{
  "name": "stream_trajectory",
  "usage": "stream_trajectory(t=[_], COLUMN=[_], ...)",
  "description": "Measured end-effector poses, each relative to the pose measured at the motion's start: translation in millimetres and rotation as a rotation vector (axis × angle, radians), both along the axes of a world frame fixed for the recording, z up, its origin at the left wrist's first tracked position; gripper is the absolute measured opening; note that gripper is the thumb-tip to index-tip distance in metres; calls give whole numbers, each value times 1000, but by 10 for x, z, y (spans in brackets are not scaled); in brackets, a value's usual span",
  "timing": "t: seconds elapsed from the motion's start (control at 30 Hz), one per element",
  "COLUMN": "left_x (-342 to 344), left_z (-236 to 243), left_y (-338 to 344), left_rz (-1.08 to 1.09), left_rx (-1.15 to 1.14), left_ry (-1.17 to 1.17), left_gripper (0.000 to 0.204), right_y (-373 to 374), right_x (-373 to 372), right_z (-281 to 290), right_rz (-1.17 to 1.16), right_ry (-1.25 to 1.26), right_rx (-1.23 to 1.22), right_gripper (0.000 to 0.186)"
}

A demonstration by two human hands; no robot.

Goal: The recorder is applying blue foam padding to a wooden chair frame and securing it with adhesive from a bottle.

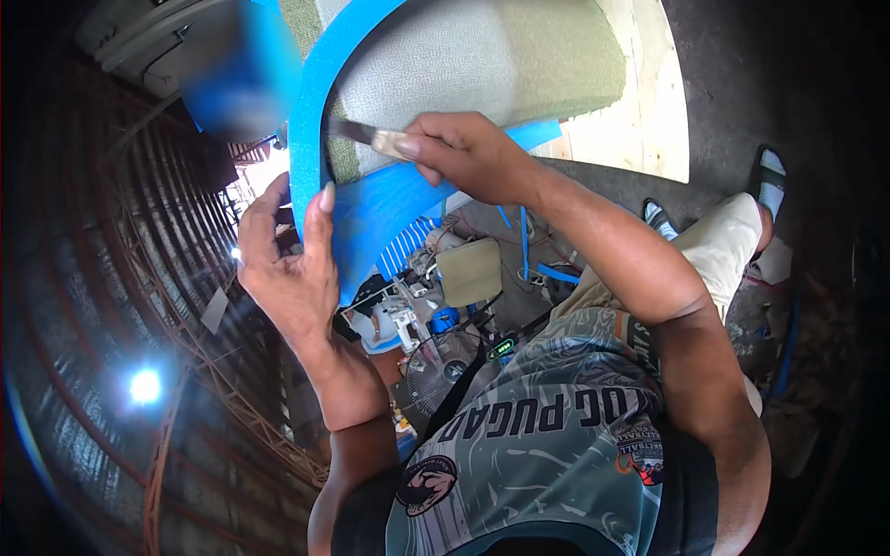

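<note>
Both hands worked: left hand (287,269) pinched the blue foam strip (311,120); right hand (473,153) gripped a knife (366,135), its cut partway along the grey cushion (464,56).

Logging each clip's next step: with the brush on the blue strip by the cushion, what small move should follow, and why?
Probably a short stroke of the brush further along the blue strip. The right hand holds the brush with its tip at the seam between strip and grey cushion, while the left hand steadies the strip's lower edge, so the curve above looks next in line.
</note>
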State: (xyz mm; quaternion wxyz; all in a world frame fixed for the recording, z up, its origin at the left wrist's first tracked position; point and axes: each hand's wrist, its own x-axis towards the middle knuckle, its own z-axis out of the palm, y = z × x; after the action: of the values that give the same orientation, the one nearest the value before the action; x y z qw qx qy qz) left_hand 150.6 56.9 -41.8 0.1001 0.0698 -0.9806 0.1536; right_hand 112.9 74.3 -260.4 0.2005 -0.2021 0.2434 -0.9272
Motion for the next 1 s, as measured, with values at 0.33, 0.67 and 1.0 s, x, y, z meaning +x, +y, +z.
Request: stream_trajectory(t=[0.33,0.67,1.0], left_x=[137,122,12], left_z=[84,-191,-17], left_y=[-518,-414,-159], left_rz=[-156,-316,-197], left_rx=[250,50,61], left_ry=[-56,-94,96], left_gripper=[53,38,27], right_y=[-63,2,51], right_x=[-195,-236,-149], right_z=[184,178,47], right_rz=[-161,-100,-71], right_ry=[92,87,83], right_rx=[72,114,44], right_gripper=[29,28,24])
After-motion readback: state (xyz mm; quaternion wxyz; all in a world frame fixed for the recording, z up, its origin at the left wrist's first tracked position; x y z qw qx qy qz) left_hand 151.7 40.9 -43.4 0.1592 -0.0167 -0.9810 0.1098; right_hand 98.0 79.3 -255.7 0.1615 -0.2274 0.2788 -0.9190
